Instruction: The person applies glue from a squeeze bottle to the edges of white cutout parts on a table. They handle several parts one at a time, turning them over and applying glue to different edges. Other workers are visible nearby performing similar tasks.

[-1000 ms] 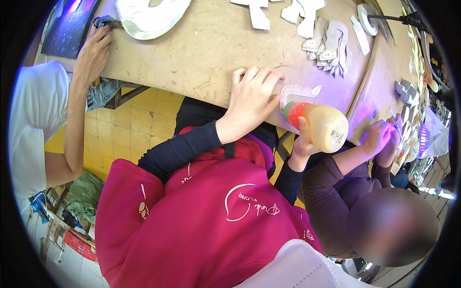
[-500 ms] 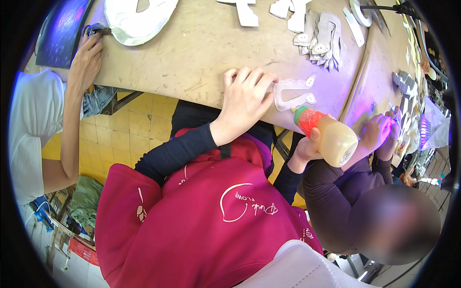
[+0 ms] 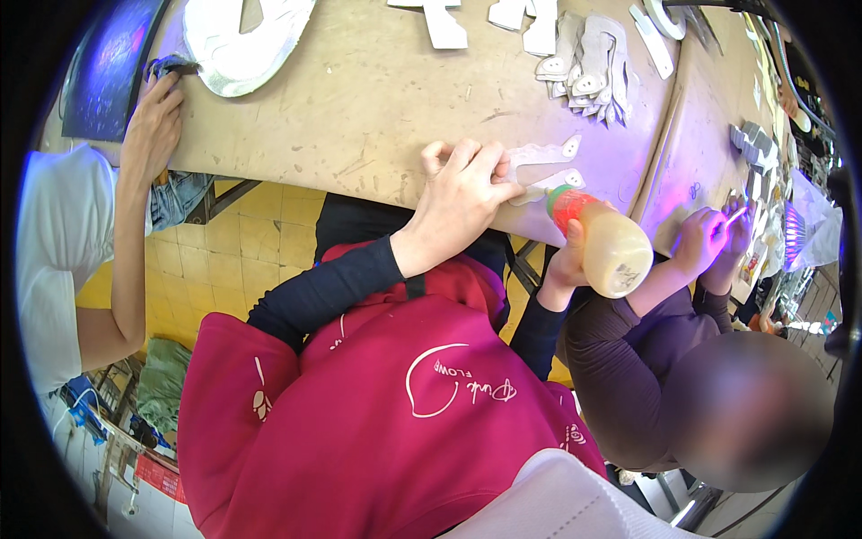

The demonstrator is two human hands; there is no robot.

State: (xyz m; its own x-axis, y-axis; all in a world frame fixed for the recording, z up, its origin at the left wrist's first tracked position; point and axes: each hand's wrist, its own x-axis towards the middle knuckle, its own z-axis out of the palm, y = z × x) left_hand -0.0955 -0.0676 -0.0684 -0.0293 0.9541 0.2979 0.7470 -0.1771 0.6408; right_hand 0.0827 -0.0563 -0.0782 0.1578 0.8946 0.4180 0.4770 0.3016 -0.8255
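Note:
My left hand point(image 3: 460, 193) lies on the tan worktable point(image 3: 359, 117) near its front edge, with its fingers pressing down a flat white shaped piece point(image 3: 546, 153). My right hand point(image 3: 567, 262) grips a squeeze bottle point(image 3: 612, 253) of yellowish glue with a red cap. The bottle is tipped so that its nozzle touches the white piece just right of my left fingers. Both my forearms are in black sleeves, coming up from a red top.
A pile of similar white pieces point(image 3: 588, 67) lies further back, and a large white cut-out point(image 3: 242, 45) sits at the back left. A person in white rests a hand point(image 3: 154, 117) at the table's left. Another person's hands point(image 3: 718, 238) work at the right.
My right hand has brought the bottle up and left, so its nozzle now meets the white piece. My left hand has stayed on the piece.

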